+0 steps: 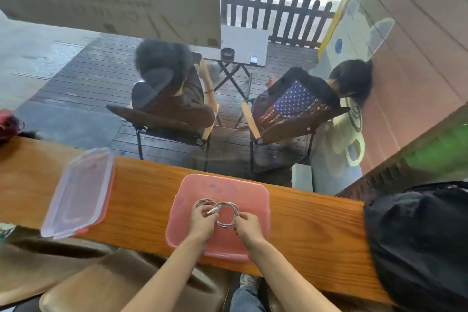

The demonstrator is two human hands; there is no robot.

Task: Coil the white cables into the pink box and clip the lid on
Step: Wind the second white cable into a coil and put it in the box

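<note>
The pink box stands open on the wooden counter, straight in front of me. Over its middle I hold a white cable wound into a round coil. My left hand pinches the coil's left side, near the plug end, and my right hand grips its lower right side. A second coil of white cable lies in the box just left of the held one, partly hidden by my left hand. The clear lid with pink clips lies flat on the counter to the left of the box.
The counter is a narrow wooden ledge against a window. A black bag rests on its right end. A dark red object sits at the far left. Beyond the glass, two people sit in folding chairs on a deck.
</note>
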